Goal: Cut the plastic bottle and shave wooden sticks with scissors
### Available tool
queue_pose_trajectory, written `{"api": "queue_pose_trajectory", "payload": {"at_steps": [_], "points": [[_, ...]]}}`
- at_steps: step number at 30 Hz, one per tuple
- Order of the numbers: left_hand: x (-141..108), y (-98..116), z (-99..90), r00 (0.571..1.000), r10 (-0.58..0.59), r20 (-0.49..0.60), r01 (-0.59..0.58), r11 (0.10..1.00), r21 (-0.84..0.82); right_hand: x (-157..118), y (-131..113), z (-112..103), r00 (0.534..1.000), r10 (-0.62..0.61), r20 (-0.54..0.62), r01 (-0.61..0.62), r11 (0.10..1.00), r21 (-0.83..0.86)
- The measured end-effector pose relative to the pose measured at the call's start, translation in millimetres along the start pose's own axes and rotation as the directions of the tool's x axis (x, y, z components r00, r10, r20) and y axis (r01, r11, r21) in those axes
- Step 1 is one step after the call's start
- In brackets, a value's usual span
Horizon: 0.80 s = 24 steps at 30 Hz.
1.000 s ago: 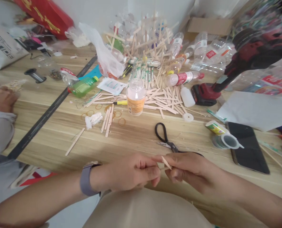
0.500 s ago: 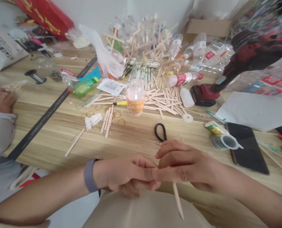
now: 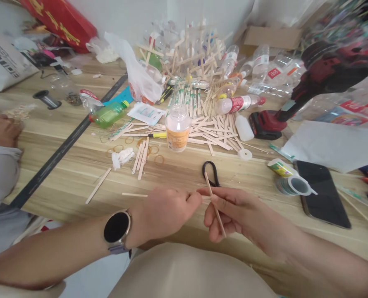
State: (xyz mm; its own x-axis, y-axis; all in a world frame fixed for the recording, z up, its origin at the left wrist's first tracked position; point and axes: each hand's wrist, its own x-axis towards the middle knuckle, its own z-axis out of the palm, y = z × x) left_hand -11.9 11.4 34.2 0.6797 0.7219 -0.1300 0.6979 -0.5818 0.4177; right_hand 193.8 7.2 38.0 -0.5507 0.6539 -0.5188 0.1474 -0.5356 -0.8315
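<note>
My left hand [image 3: 167, 213], wearing a watch [image 3: 117, 227], is closed around a wooden craft stick [image 3: 134, 194] that lies level and pokes out on its left. My right hand [image 3: 240, 209] pinches a second craft stick [image 3: 218, 216], slanted across the right end of the first. The two sticks meet at the right fingertips; whether they are fastened there I cannot tell. Just beyond the hands rests a black loop handle [image 3: 204, 167], its other end hidden. Farther left are a single loose stick [image 3: 98, 185] and a few sticks [image 3: 142, 159] lying together.
A plastic jar [image 3: 178, 134] stands before a heap of craft sticks [image 3: 218, 130]. Right are a phone [image 3: 323, 194], a small open-lidded cup [image 3: 295, 186] and a red-black power tool [image 3: 267, 124]. A green bottle [image 3: 111, 115] lies left. Another person's hand [image 3: 1, 130] is at the far left.
Both hands have turned and moved apart slightly. My left hand now shows its back and the watch face. The right hand's stick has risen from pointing down to crossing the other, now visible stick.
</note>
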Motion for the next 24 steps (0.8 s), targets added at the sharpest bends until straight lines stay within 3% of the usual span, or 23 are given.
{"api": "queue_pose_trajectory", "payload": {"at_steps": [2,4,6,8,9,10,11,12,14,15,16,17,18,20,21,22,24], "points": [[1.5,0.8,-4.4,0.999,-0.029,0.023,0.033,0.976,-0.216,1.7,6.9,-6.7,0.964,-0.267,0.007,0.258,0.923,-0.285],[2.4,2.0,-9.3,0.998,-0.037,0.06,0.061,0.871,-0.488,4.9,11.0,-17.0,0.863,-0.492,0.114,0.479,0.726,-0.493],[3.1,2.4,-12.5,0.985,-0.012,0.172,0.133,0.69,-0.711,9.0,9.7,-28.0,0.717,-0.621,0.316,0.669,0.487,-0.561],[3.9,1.5,-13.8,0.937,0.065,0.342,0.268,0.492,-0.828,12.4,4.9,-35.8,0.539,-0.664,0.518,0.808,0.235,-0.54],[4.3,0.7,-13.9,0.911,0.101,0.401,0.324,0.427,-0.844,13.4,2.4,-37.4,0.486,-0.665,0.567,0.833,0.155,-0.532],[4.6,0.0,-13.8,0.901,0.105,0.421,0.345,0.415,-0.842,13.6,0.4,-37.1,0.49,-0.67,0.558,0.828,0.157,-0.539],[4.8,-0.6,-13.3,0.914,0.07,0.399,0.324,0.466,-0.824,13.2,-0.8,-35.0,0.558,-0.662,0.501,0.793,0.245,-0.558],[4.8,-0.9,-12.3,0.941,0.013,0.337,0.269,0.575,-0.772,12.3,-1.4,-31.3,0.674,-0.616,0.407,0.716,0.411,-0.564],[4.2,-1.0,-8.8,0.982,-0.09,0.165,0.164,0.839,-0.519,9.7,-0.8,-21.2,0.914,-0.358,0.19,0.405,0.818,-0.408],[3.8,-0.8,-6.5,0.991,-0.093,0.098,0.122,0.926,-0.358,8.4,0.0,-15.9,0.976,-0.177,0.129,0.205,0.945,-0.255],[3.3,-0.5,-4.2,0.995,-0.073,0.063,0.085,0.972,-0.219,7.3,1.1,-11.5,0.993,-0.029,0.111,0.043,0.992,-0.119],[2.8,-0.1,-2.3,0.997,-0.054,0.052,0.061,0.99,-0.124,6.6,2.5,-8.3,0.993,0.047,0.106,-0.042,0.998,-0.046],[2.6,0.4,-1.1,0.998,-0.046,0.052,0.05,0.996,-0.08,6.1,4.2,-6.7,0.995,0.037,0.089,-0.033,0.998,-0.054],[2.6,1.8,-1.4,0.998,-0.047,0.052,0.054,0.987,-0.149,6.1,8.1,-9.1,0.98,-0.19,0.068,0.201,0.936,-0.287],[2.8,2.7,-2.7,0.997,-0.055,0.052,0.066,0.967,-0.245,6.5,9.8,-12.8,0.926,-0.36,0.111,0.37,0.814,-0.448],[3.2,3.6,-4.3,0.997,-0.059,0.056,0.076,0.929,-0.363,7.2,11.0,-17.7,0.84,-0.507,0.192,0.514,0.633,-0.579],[4.3,4.8,-7.5,0.994,-0.043,0.098,0.094,0.792,-0.604,9.3,10.5,-29.1,0.657,-0.652,0.378,0.668,0.273,-0.692]]}}
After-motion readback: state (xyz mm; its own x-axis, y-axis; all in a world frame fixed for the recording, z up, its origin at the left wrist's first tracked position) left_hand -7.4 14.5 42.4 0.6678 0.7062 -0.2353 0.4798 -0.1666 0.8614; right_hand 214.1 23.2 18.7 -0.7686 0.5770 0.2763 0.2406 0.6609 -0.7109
